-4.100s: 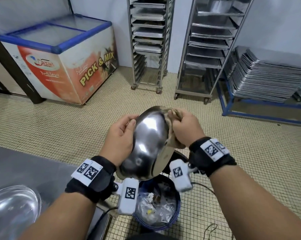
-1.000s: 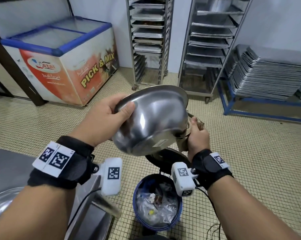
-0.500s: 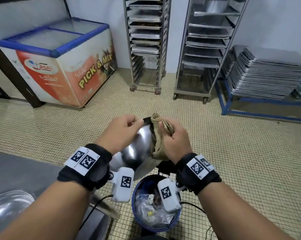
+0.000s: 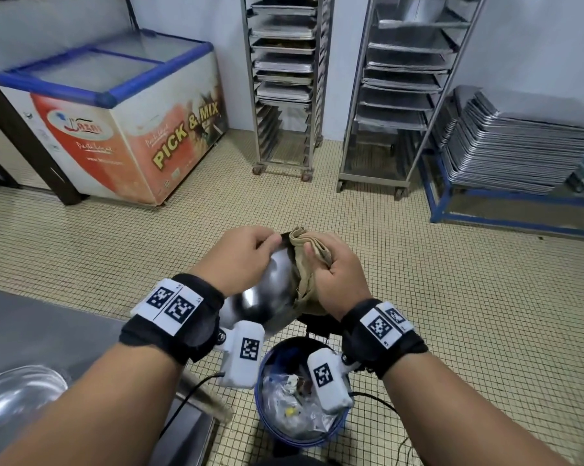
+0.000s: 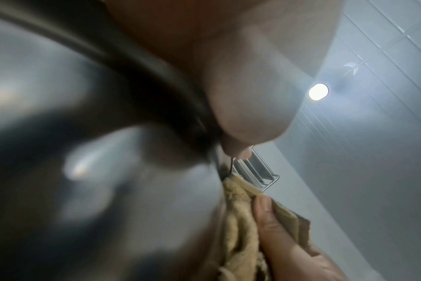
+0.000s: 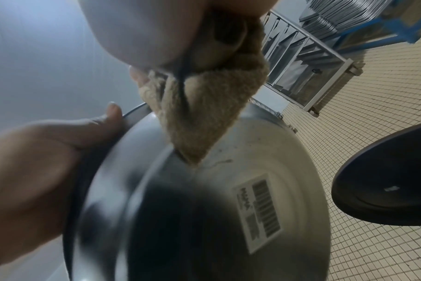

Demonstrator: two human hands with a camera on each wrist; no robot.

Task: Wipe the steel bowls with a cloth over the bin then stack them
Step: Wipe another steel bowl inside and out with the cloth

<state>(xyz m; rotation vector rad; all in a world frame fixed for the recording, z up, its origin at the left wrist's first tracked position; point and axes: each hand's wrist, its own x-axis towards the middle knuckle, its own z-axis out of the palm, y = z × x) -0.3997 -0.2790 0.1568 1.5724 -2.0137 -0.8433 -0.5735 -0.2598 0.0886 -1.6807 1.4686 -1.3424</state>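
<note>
A steel bowl [image 4: 270, 294] is held on edge above the blue bin [image 4: 300, 398], its rounded outside facing me. My left hand [image 4: 243, 257] grips its far rim, thumb on the outside. My right hand [image 4: 334, 274] holds a tan cloth [image 4: 305, 243] folded over the rim and pressed against the bowl. The right wrist view shows the bowl's underside [image 6: 228, 199] with a barcode sticker [image 6: 257, 211] and the cloth [image 6: 204, 121] over the edge. In the left wrist view the bowl [image 5: 108, 171] fills the frame, blurred, with the cloth [image 5: 243, 228] at the rim. A second steel bowl [image 4: 11, 401] sits on the counter.
The bin holds a plastic liner with rubbish; its dark lid [image 6: 387, 175] stands open behind. A steel counter [image 4: 48, 331] lies at the left. Further off stand a chest freezer [image 4: 125, 105], two tray racks [image 4: 283, 79] and stacked baking trays [image 4: 519, 146] on a blue frame.
One second ago the bowl was raised high in my left hand, the cloth below it. Since then it has dropped low over the bin, and the cloth now wraps the rim.
</note>
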